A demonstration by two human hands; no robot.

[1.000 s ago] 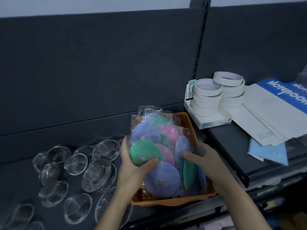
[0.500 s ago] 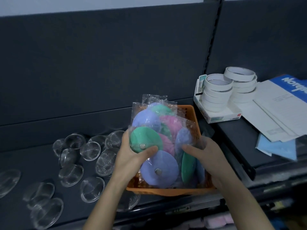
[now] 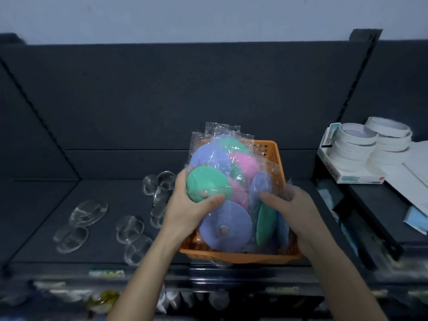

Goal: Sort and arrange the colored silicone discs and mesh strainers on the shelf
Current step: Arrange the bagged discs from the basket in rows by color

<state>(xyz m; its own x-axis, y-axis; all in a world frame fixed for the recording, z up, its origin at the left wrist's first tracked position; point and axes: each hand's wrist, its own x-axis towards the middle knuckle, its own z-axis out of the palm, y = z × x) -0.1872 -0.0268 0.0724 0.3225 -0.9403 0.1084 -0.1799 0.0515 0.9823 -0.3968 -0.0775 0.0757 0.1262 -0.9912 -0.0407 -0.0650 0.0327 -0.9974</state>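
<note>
Fingers on discs (strainers beside basket)

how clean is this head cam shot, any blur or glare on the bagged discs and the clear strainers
Head view: dim, bluish light; clear strainers smeared by blur, mesh unreadable; bagged discs show soft sheen, no harsh glare; the wide-angle lens bends the edges of the shelf; the strip below the orange basket is blurriest.

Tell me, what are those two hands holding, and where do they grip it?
The left hand grips a bagged green disc by its lower edge, thumb across the front. The right hand holds an upright purple disc by its lower edge.
</note>
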